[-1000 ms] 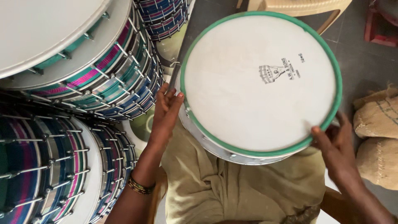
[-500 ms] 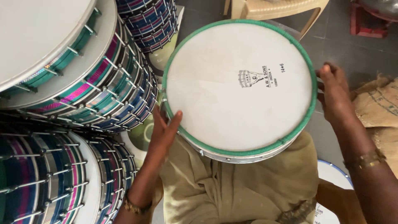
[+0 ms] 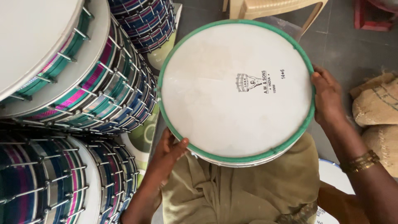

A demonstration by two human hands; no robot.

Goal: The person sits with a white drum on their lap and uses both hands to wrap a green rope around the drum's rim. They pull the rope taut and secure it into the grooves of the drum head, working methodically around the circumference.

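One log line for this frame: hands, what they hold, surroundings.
left hand: grips drum lower-left rim | right hand: grips right rim | drum: white head, green hoop, over lap | left: stacked drums | right: sacks

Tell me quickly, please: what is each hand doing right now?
Left hand: grips the lower left rim of the drum, thumb on the green hoop.
Right hand: grips the drum's right rim, fingers curled over the edge.

Your left hand (image 3: 168,151) reaches up, thumb spread, fingers curled under; your right hand (image 3: 327,99) grips sideways, wrist bent, forearm angled outward.
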